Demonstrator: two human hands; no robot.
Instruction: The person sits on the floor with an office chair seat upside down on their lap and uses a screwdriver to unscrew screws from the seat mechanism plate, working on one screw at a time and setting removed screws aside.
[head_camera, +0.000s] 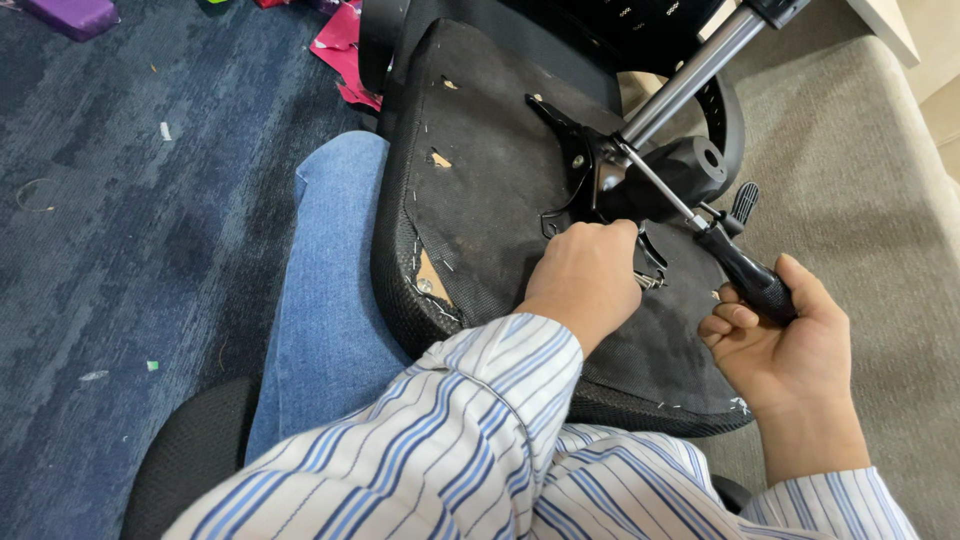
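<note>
Your right hand (775, 335) grips a black-handled screwdriver (715, 243), its shaft angled into the black metal bracket (590, 175) on an upturned office chair seat (480, 190). Your left hand (585, 280) rests closed beside that bracket. The seat lies across your jeans-clad leg (325, 290) above blue carpet (130, 220).

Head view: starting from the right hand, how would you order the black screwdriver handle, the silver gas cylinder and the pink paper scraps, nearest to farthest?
1. Black screwdriver handle, inside the right hand.
2. Silver gas cylinder, above, upper right.
3. Pink paper scraps, top centre-left on the blue carpet.
</note>
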